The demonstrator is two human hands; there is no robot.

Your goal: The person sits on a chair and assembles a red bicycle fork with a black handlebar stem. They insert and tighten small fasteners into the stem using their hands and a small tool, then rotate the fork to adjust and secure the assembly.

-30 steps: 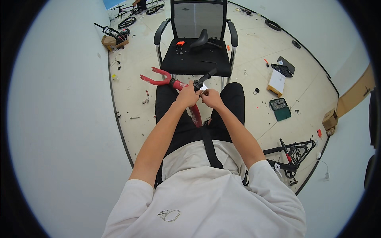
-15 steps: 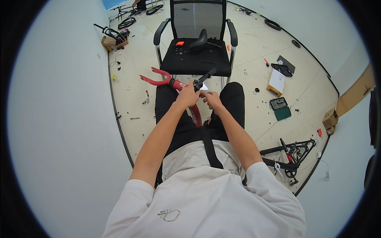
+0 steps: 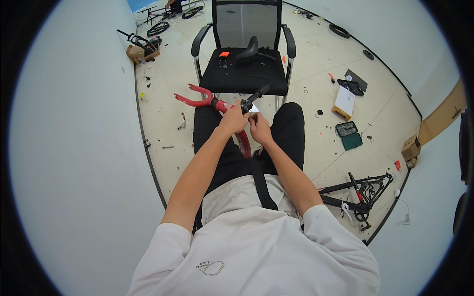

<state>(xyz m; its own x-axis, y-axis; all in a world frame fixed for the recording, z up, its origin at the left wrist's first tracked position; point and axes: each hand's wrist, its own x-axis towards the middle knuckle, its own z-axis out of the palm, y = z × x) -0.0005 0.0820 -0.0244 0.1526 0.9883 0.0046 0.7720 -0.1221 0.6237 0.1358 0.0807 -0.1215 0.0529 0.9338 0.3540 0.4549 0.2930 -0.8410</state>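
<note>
A red bicycle frame (image 3: 242, 144) with a red fork (image 3: 199, 102) lies across my lap, fork blades toward the left. At the right end of its head tube sits a black stem or bar-like part (image 3: 257, 95). My left hand (image 3: 233, 121) is closed around the red frame just below that black part. Close beside it, my right hand (image 3: 260, 129) has its fingers pinched together near the clamp. Whatever lies between those fingertips is too small to make out.
Ahead stands a black office chair (image 3: 242, 74) bearing a saddle (image 3: 248, 49), a hex key (image 3: 259, 77) and small parts. On the floor at right lie a green case (image 3: 351, 142), a white-topped box (image 3: 344, 102) and a black bicycle frame (image 3: 363, 200). A wall (image 3: 84, 148) runs along the left.
My right hand has shifted slightly left and turned more upright, its fingers drawing closer to the clamp. The left hand and red frame stay in place.
</note>
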